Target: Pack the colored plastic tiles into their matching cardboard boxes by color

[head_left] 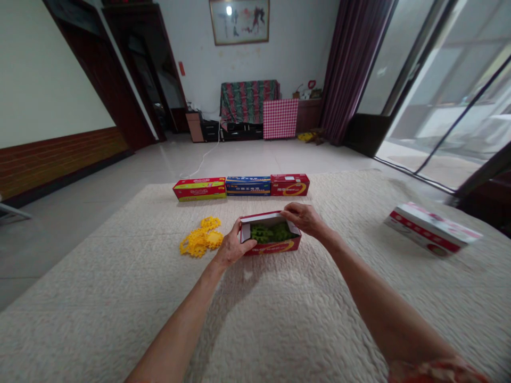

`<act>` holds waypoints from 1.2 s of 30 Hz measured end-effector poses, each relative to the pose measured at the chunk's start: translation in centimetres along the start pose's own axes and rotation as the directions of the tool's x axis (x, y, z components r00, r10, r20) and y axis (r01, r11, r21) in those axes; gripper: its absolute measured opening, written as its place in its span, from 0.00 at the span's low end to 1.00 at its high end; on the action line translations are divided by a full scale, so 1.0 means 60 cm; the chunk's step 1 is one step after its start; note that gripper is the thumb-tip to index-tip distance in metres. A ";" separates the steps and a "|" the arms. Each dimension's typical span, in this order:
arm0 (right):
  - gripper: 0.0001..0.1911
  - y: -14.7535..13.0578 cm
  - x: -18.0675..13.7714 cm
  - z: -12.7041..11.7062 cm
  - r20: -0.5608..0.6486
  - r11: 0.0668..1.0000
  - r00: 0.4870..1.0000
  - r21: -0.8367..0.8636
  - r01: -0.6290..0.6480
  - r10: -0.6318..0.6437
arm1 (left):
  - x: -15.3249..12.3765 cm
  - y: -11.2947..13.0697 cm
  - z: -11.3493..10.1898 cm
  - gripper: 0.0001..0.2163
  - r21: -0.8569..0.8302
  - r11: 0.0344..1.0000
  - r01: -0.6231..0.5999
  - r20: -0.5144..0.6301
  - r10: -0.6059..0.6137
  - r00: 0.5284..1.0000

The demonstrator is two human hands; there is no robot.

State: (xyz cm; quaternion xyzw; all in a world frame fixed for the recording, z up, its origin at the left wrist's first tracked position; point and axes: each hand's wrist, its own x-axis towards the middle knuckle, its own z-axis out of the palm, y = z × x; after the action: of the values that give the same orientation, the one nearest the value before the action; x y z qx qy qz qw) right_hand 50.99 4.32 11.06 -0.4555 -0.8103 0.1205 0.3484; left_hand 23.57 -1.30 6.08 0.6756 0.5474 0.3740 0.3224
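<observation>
An open red cardboard box stands on the pale quilted cover in front of me, with green plastic pieces inside. My left hand is closed on the box's left end, its thumb over the front edge. At the far right corner, my right hand pinches the raised back flap; its fingertips are partly hidden. Just left of my left hand lies a loose pile of yellow plastic gear-like pieces.
Behind the open box stand a red and yellow-green box, a blue box and another red box in a row. Off to the right is a white and red carton. The quilted cover ends at a tiled floor.
</observation>
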 end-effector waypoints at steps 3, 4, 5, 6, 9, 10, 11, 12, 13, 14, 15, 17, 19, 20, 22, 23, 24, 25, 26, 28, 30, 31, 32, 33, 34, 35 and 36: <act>0.17 0.002 0.013 0.001 -0.032 1.000 0.999 -0.014 -0.021 0.020 | 0.000 -0.001 0.000 0.39 -0.021 0.998 -0.051 0.013 0.051 0.999; 0.16 0.003 0.017 0.004 -0.068 0.999 0.997 -0.035 -0.031 0.029 | 0.000 -0.001 0.000 0.38 -0.031 0.998 -0.054 0.019 0.054 0.998; 0.15 0.003 0.020 0.008 -0.128 0.997 0.991 -0.064 -0.046 0.038 | 0.001 0.000 0.000 0.38 -0.038 0.998 -0.053 0.021 0.054 0.998; 0.15 0.002 0.022 0.014 -0.205 0.993 0.978 -0.098 -0.066 0.045 | 0.001 0.001 0.000 0.39 -0.037 0.998 -0.050 0.011 0.050 0.999; 0.16 -0.004 0.022 0.032 -0.396 0.971 0.917 -0.194 -0.140 0.053 | 0.003 0.006 0.001 0.43 0.022 0.999 -0.043 -0.083 0.044 0.996; 0.16 -0.008 0.020 0.037 -0.415 0.962 0.908 -0.224 -0.158 0.053 | 0.004 0.008 0.001 0.44 0.056 0.997 -0.052 -0.118 0.058 0.991; 0.15 -0.011 0.019 0.040 -0.421 0.952 0.905 -0.252 -0.173 0.053 | 0.005 0.009 0.002 0.43 0.094 0.993 -0.068 -0.150 0.082 0.985; 0.14 -0.015 0.018 0.042 -0.427 0.942 0.903 -0.279 -0.188 0.053 | 0.005 0.011 0.002 0.42 0.135 0.987 -0.088 -0.178 0.111 0.978; 0.14 -0.019 0.017 0.042 -0.437 0.932 0.898 -0.302 -0.202 0.053 | 0.005 0.012 0.002 0.41 0.176 0.978 -0.109 -0.199 0.144 0.969; 0.13 -0.022 0.017 0.042 -0.456 0.921 0.889 -0.323 -0.218 0.050 | 0.004 0.014 0.003 0.39 0.215 0.968 -0.132 -0.216 0.179 0.960; 0.13 -0.025 0.017 0.040 -0.479 0.910 0.877 -0.340 -0.236 0.048 | 0.004 0.016 0.003 0.37 0.251 0.956 -0.153 -0.224 0.211 0.951; 0.13 -0.029 0.018 0.039 -0.500 0.896 0.864 -0.357 -0.266 0.057 | 0.002 0.021 0.002 0.32 0.315 0.932 -0.182 -0.216 0.257 0.942; 0.14 -0.031 0.017 0.039 -0.480 0.899 0.870 -0.322 -0.297 0.116 | 0.001 0.027 0.000 0.26 0.369 0.905 -0.211 -0.179 0.292 0.940; 0.14 -0.032 0.017 0.041 -0.463 0.904 0.872 -0.286 -0.317 0.159 | 0.002 0.030 -0.001 0.24 0.390 0.891 -0.233 -0.151 0.311 0.938; 0.15 -0.033 0.014 0.045 -0.439 0.914 0.866 -0.198 -0.354 0.240 | 0.006 0.035 -0.004 0.23 0.415 0.859 -0.300 -0.085 0.364 0.927; 0.16 -0.034 0.011 0.047 -0.432 0.918 0.862 -0.161 -0.363 0.265 | 0.009 0.036 -0.006 0.23 0.420 0.841 -0.342 -0.047 0.396 0.917; 0.16 -0.034 0.008 0.048 -0.424 0.924 0.864 -0.136 -0.356 0.271 | 0.012 0.037 -0.008 0.23 0.422 0.822 -0.382 -0.011 0.426 0.905; 0.17 -0.032 0.004 0.049 -0.412 0.935 0.875 -0.125 -0.332 0.255 | 0.016 0.036 -0.009 0.23 0.423 0.806 -0.414 0.023 0.448 0.894; 0.18 -0.031 0.000 0.050 -0.397 0.947 0.890 -0.126 -0.295 0.224 | 0.019 0.035 -0.010 0.23 0.426 0.794 -0.434 0.050 0.458 0.887; 0.25 -0.024 -0.010 0.050 -0.353 0.966 0.925 -0.151 -0.208 0.144 | 0.025 0.032 -0.010 0.24 0.434 0.789 -0.435 0.088 0.443 0.892; 0.32 -0.016 -0.020 0.051 -0.289 0.974 0.954 -0.177 -0.138 0.082 | 0.030 0.028 -0.008 0.22 0.439 0.800 -0.408 0.095 0.410 0.907; 0.34 -0.012 -0.026 0.053 -0.253 0.977 0.965 -0.180 -0.117 0.069 | 0.031 0.026 -0.006 0.21 0.438 0.808 -0.395 0.086 0.400 0.913; 0.35 -0.009 -0.030 0.054 -0.216 0.979 0.974 -0.173 -0.105 0.066 | 0.033 0.024 -0.004 0.20 0.434 0.815 -0.384 0.068 0.396 0.916; 0.36 -0.006 -0.035 0.056 -0.181 0.982 0.981 -0.162 -0.100 0.070 | 0.035 0.021 -0.002 0.18 0.429 0.821 -0.376 0.047 0.396 0.917; 0.35 -0.004 -0.038 0.059 -0.155 0.984 0.985 -0.150 -0.101 0.078 | 0.037 0.019 0.000 0.17 0.422 0.828 -0.368 0.022 0.397 0.918; 0.35 -0.002 -0.040 0.061 -0.139 0.984 0.986 -0.139 -0.108 0.089 | 0.039 0.017 0.002 0.17 0.416 0.835 -0.360 -0.003 0.396 0.918; 0.34 -0.001 -0.042 0.062 -0.133 0.985 0.986 -0.131 -0.117 0.099 | 0.042 0.014 0.004 0.16 0.410 0.842 -0.350 -0.026 0.394 0.919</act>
State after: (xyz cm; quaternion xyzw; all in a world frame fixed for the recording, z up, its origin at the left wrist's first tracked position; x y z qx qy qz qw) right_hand 49.31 2.68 7.22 -0.5285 -0.7672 0.0541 0.3593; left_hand 24.52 0.97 7.06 0.7987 0.4868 0.3468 0.0693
